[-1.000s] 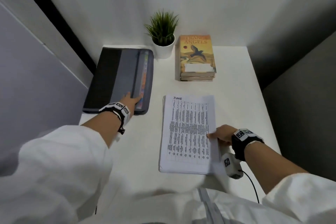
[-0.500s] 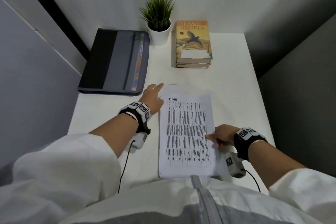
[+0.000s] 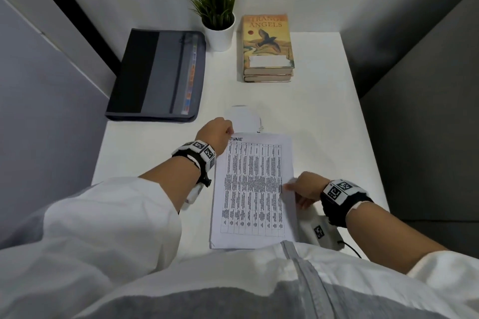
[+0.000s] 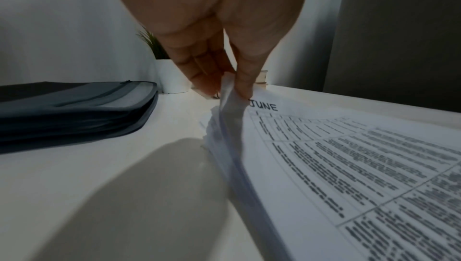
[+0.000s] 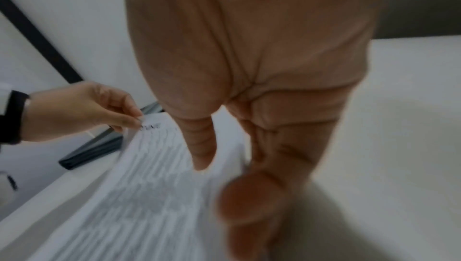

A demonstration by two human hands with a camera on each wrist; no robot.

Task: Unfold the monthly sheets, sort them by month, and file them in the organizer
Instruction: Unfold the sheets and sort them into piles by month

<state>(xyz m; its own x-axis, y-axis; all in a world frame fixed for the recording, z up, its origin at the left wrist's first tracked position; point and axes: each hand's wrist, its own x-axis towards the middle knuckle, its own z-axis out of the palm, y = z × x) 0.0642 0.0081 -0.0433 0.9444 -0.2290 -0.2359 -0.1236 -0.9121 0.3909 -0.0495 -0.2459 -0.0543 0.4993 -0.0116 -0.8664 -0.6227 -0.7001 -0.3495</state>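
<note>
The top sheet [image 3: 252, 189] has the word "JUNE" at its top left corner. The small print in its table is too blurry to read. The top book [image 3: 268, 41] says "ANGELS"; the word above it may be "STRANGE".

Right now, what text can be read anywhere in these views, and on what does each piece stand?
"JUNE": heading of the top sheet of the stack.
"ANGELS": cover of the top book; the word above it is only partly legible.
Table text on the sheet: too small and blurred to read.
Coloured tabs in the organizer: too small to read.
</note>
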